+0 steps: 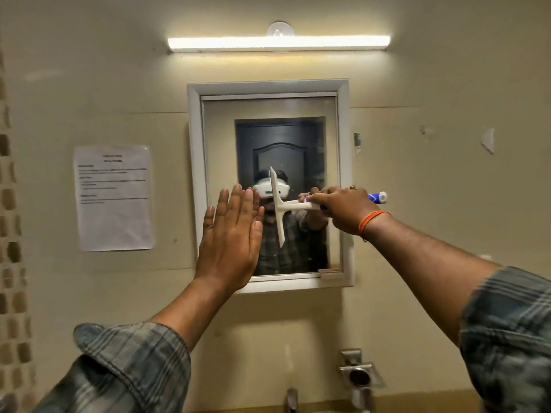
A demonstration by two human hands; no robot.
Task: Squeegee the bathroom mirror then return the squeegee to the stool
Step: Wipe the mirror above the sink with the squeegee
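A white-framed mirror (343, 144) hangs on the beige wall ahead of me. My right hand (340, 208) grips the handle of a white squeegee (277, 210), whose blue handle end sticks out past my knuckles. Its blade stands upright near the middle of the glass. My left hand (231, 234) lies flat with straight fingers over the mirror's lower left frame and glass. The stool is out of view.
A tube light (278, 43) glows above the mirror. A printed paper notice (113, 198) is stuck to the wall on the left. Metal tap fittings (357, 374) project from the wall below right. Mosaic tiles (9, 234) run down the left edge.
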